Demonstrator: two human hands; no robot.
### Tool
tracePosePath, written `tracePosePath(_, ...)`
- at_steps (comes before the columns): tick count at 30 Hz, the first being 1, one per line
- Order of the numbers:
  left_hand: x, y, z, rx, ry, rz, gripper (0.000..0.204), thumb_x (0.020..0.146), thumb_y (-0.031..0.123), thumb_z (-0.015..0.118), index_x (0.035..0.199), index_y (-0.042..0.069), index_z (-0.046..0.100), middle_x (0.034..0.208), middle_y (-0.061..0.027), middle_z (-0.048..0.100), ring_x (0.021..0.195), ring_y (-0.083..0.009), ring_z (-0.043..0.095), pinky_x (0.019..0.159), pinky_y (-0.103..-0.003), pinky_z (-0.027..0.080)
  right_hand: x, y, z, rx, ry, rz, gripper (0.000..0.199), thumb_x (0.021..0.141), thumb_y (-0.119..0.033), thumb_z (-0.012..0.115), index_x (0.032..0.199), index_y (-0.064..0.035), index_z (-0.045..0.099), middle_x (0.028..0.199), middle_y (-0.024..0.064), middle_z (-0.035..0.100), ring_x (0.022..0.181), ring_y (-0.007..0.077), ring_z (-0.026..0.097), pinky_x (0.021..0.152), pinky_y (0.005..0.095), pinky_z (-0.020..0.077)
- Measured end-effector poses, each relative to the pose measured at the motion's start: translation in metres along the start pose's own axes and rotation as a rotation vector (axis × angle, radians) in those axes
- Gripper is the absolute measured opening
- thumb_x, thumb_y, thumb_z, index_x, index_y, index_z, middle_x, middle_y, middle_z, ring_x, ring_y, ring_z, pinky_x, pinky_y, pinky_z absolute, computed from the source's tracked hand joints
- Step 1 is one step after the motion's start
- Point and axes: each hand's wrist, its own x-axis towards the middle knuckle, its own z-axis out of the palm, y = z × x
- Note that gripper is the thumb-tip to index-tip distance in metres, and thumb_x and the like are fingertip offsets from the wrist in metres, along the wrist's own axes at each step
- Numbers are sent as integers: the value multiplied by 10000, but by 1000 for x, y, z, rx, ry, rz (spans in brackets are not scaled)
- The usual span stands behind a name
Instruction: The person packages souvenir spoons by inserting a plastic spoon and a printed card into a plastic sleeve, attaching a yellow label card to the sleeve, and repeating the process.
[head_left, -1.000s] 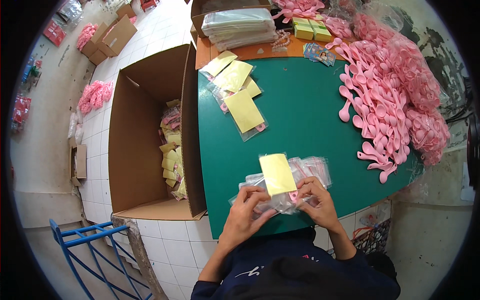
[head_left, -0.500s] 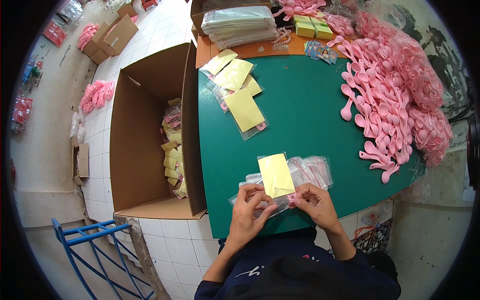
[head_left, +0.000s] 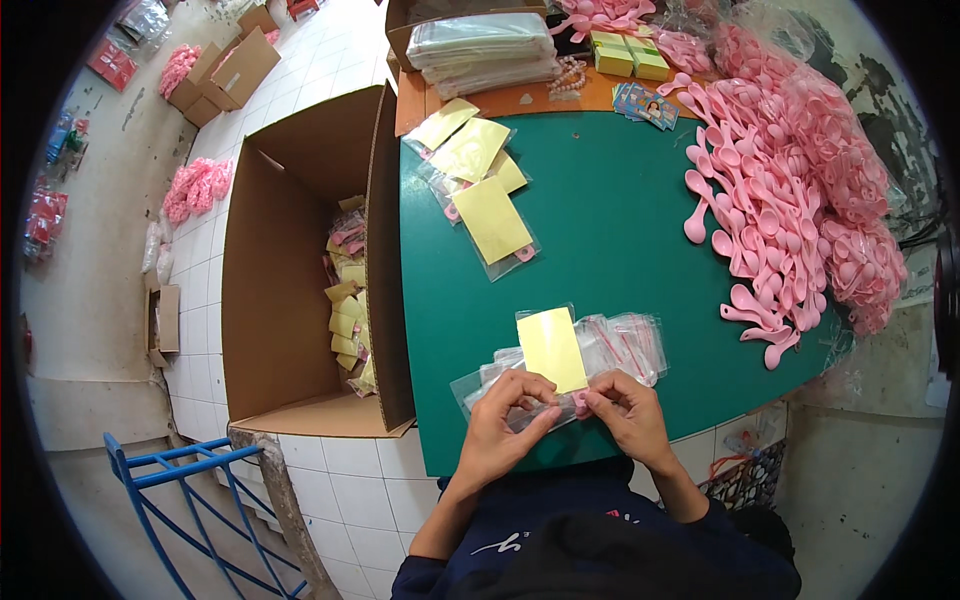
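A clear plastic bag with a yellow card [head_left: 552, 348] in it lies over a stack of clear bags [head_left: 625, 345] at the near edge of the green table. The end of a pink spoon [head_left: 581, 402] shows at the bag's lower edge. My left hand [head_left: 505, 410] pinches the bag's lower left edge between thumb and fingers. On the other side, my right hand [head_left: 632, 418] is closed on the lower right corner, beside the pink spoon end. Filled bags with yellow cards [head_left: 490, 222] lie farther off on the table's left.
To the left stands a tall open cardboard box [head_left: 290, 300] holding several filled bags. Loose pink spoons [head_left: 765, 210] are heaped on the right. Bundled plastic bags [head_left: 480, 45] and small picture cards [head_left: 645, 105] lie at the back. A blue metal rack [head_left: 190, 470] stands at lower left.
The yellow card's lower edge, creased before, now looks flatter. My left fingers have shifted slightly right along the bag's lower edge. My right hand stays nearly in place.
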Motion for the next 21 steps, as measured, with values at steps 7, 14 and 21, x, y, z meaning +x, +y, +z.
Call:
tracePosePath(7, 1, -8, -5, -425, -102, -94, 125, 822, 55, 621, 913, 36, 538, 898, -7, 535, 870, -77, 503, 771, -248, 411, 0, 1, 0, 11, -1, 21, 110, 878, -69, 557, 888, 41, 564, 832, 71, 592, 759, 107, 606, 695, 235, 511)
tracePosePath(14, -2, -4, 0, -414, 76, -79, 70, 861, 19, 550, 928, 17, 531, 894, -21, 539, 826, -85, 518, 742, -230, 419, -1, 1, 1, 31, 6, 22, 111, 880, -68, 551, 896, 40, 574, 841, 72, 601, 760, 122, 620, 707, 245, 520)
tracePosePath(21, -9, -3, 6, -64, 404, -105, 226, 842, 56, 585, 1040, 9, 489, 868, -68, 572, 775, -129, 581, 661, -241, 501, -1, 2, -1, 63, 65, 11, 103, 881, -55, 543, 913, 43, 553, 831, 87, 624, 755, 121, 620, 698, 251, 524)
